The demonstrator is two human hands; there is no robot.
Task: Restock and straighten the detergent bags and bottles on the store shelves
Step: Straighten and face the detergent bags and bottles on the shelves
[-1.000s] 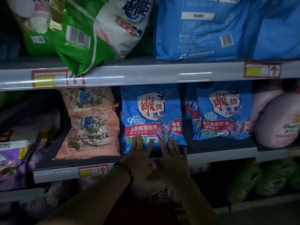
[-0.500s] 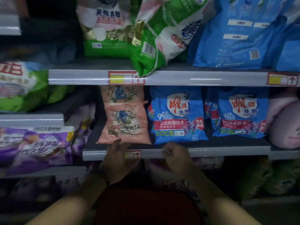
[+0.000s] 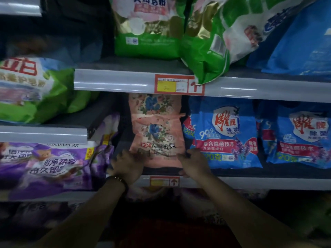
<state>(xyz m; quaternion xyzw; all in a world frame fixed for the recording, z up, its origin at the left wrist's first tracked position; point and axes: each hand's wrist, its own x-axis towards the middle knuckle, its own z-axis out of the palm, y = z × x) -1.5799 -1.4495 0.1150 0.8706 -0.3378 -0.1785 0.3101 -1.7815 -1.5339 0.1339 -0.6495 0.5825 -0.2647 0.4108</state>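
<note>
A pink floral detergent bag point(image 3: 157, 129) lies on the middle shelf point(image 3: 250, 182), leaning back. My left hand point(image 3: 127, 165), with a bracelet on its wrist, grips the bag's lower left corner. My right hand point(image 3: 194, 164) holds the lower right corner, fingers curled at its edge. Right of it stand two blue detergent bags point(image 3: 222, 133) point(image 3: 300, 136), upright and side by side. The nearer blue bag touches the pink bag's right side.
On the upper shelf point(image 3: 116, 81) stands a green bag point(image 3: 148, 27); a second green bag point(image 3: 211, 42) tilts and overhangs the rail. A large blue bag point(image 3: 300, 42) sits right of it. Purple bags point(image 3: 46, 165) and a green bag point(image 3: 32, 90) fill the left bay.
Both hands left the blue bag, passed along the shelf's front edge and now hold the pink bag's lower corners. The view has shifted left.
</note>
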